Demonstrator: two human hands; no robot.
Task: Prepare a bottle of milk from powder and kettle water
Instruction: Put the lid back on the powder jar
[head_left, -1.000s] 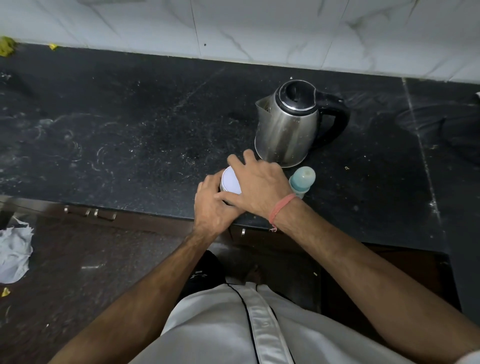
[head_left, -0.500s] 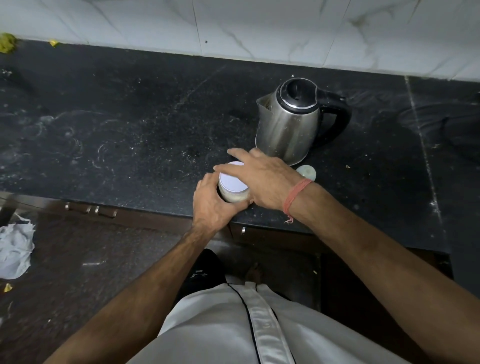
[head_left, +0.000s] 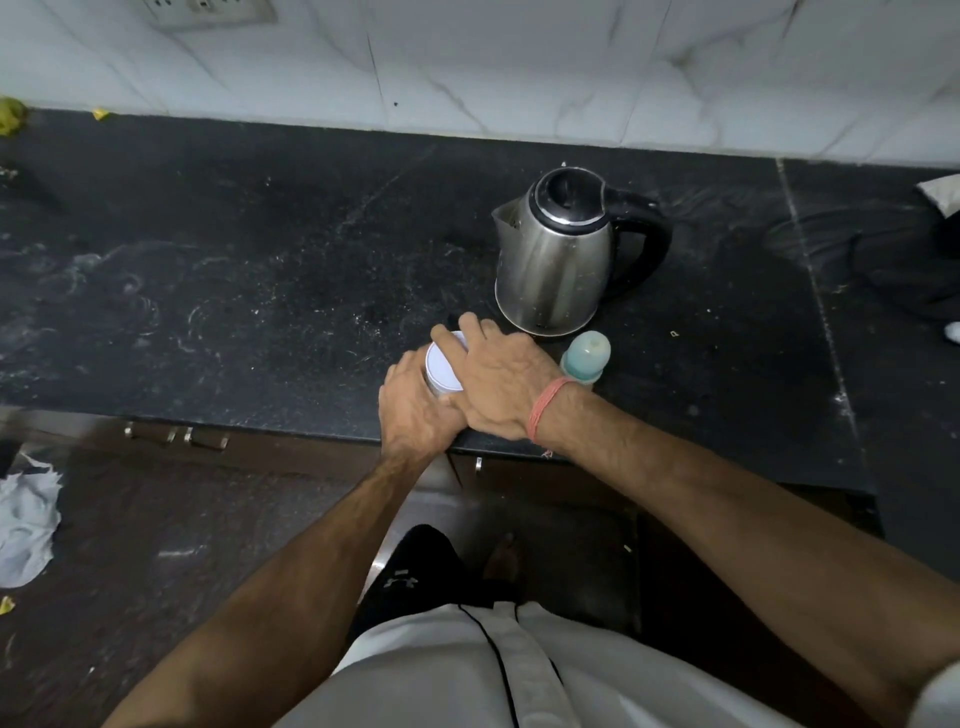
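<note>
Hands: 2, both on the 1 tin (head_left: 442, 370) at the front edge of the bench (head_left: 260, 270)
Left hand (head_left: 415, 410): wraps the tin's side from the near left, fingers curled round the wall, mostly hidden behind the tin
Right hand (head_left: 501, 384): lies over the tin's white lid from the right, fingers (head_left: 451, 338) bent down over the far rim and gripping it; 1 red thread band (head_left: 545, 408) on the wrist
Tin: 1, round, white flat lid on, upright on the bench; its body is largely covered by the 2 hands
Bottle (head_left: 586, 358): 1, pale teal cap on, upright just right of the right hand, in front of the kettle
Kettle (head_left: 558, 260): 1, steel body, black lid closed, black handle to the right, spout to the left; stands behind the tin and bottle, apart from both hands
Bench: dark stone, dusted with pale specks and smears; white marble wall behind
Socket plate (head_left: 208, 10): 1, at the top edge of the wall
Cupboard handles (head_left: 176, 434): 3 visible under the bench edge
Cloth (head_left: 26, 519): 1 crumpled white piece on the floor at left
</note>
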